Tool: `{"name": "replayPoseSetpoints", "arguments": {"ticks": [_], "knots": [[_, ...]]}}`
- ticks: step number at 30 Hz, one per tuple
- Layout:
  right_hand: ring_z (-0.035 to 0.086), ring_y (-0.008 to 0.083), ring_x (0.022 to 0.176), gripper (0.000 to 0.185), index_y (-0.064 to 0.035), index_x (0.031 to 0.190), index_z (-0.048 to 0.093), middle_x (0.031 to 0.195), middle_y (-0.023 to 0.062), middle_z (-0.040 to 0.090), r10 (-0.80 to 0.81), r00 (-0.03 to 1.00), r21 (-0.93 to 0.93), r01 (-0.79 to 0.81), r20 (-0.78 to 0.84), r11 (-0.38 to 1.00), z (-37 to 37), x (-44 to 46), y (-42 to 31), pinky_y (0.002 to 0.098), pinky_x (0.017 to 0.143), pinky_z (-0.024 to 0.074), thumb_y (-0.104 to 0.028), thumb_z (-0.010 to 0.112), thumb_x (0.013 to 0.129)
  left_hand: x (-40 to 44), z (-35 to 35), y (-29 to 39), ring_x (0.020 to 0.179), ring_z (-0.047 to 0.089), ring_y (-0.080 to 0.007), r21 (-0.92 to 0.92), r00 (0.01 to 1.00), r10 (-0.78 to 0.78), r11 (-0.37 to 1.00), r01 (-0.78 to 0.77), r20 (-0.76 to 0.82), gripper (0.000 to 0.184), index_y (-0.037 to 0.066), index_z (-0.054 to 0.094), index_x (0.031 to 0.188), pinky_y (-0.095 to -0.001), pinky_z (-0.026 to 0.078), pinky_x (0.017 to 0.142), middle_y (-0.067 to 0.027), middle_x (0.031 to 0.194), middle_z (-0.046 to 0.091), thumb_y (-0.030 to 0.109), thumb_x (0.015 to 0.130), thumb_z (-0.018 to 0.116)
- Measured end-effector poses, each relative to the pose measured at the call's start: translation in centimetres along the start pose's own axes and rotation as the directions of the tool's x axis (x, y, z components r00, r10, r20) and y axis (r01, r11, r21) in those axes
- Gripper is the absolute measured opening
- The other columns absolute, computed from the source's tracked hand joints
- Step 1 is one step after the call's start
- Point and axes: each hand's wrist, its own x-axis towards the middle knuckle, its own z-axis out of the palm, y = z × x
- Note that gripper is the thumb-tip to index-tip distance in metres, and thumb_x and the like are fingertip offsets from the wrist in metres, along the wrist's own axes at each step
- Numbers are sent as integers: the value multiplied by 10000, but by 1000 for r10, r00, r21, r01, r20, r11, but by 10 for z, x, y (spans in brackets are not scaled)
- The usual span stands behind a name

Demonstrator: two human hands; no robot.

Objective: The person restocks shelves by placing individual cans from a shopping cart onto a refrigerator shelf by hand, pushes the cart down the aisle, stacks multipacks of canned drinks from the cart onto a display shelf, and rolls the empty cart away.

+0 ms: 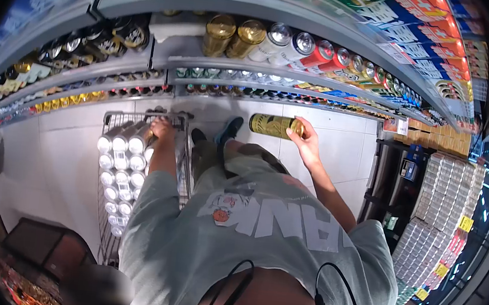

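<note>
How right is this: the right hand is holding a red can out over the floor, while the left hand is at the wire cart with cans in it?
Nearly: the head view shows a gold can, not a red one. The right hand does hold it out over the floor, and the left hand is at the wire cart with cans in it.

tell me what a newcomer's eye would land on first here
Probably the gold can held sideways in the right hand, out over the pale floor tiles. Next, the cart of silver-topped cans at left, with the left hand at its far end. Beyond both, drink shelves bow across the view.
</note>
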Motion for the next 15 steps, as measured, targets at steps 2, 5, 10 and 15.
{"name": "replayPoseSetpoints", "arguments": {"ticks": [2,5,10,15], "knots": [[596,106,909,567,5,1261,554,1031,59,658,-22,996,-60,17,-90,998,-5,-12,0,249,808,494,-131,812,774,17,9,-2,1254,502,-322,-33,999,-16,999,15,-29,461,138,483,1363,-417,502,906,-99,1392,490,308,938,537],[611,129,958,585,30,1250,561,1063,88,661,-34,986,-49,27,-166,998,-15,-25,5,268,849,501,-146,825,758,-6,-24,-11,1201,575,-290,-136,995,81,988,-71,66,396,139,577,1294,-407,523,913,-78,1301,589,298,932,563],[629,126,921,607,37,1260,559,1036,86,675,-85,982,-142,61,-168,988,-54,-19,47,275,827,514,-144,832,749,-62,-53,0,1236,524,-278,-187,994,-18,982,-3,-110,510,111,564,1256,-442,484,969,-92,1255,603,423,857,629],[626,121,916,619,42,1241,566,1019,74,675,-30,1000,-146,29,-6,989,-88,-4,68,261,820,506,-161,850,729,-131,-86,7,1189,545,-311,-240,976,-106,969,59,-190,759,92,516,1253,-462,432,1012,-118,1221,620,491,678,810]]}}
